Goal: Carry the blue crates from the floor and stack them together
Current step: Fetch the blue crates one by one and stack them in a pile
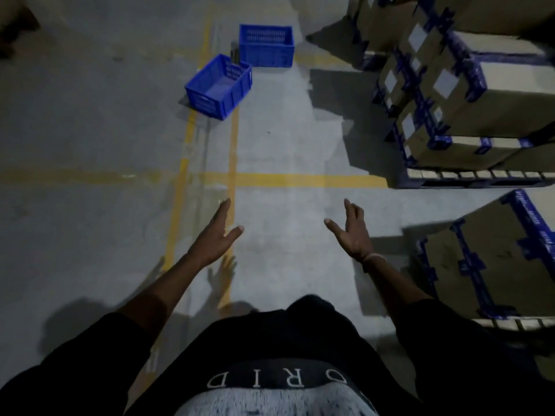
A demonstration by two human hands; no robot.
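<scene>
While both crates are sitting apart on the floor at 12 o'clock, I am holding my left hand (217, 232) and right hand (353, 232) open and empty. I should grip the near crate (218, 87) by opposite rims, then seat it squarely on the far crate (266, 45).

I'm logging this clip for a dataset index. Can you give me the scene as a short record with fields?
setting: warehouse floor with yellow lines
crates: two blue crates, nearer crate, farther crate, both empty, apart, not stacked
left hand: open, holding nothing
right hand: open, holding nothing
nearby: taped cardboard boxes on pallets at the right
task state: neither crate picked up yet
</scene>
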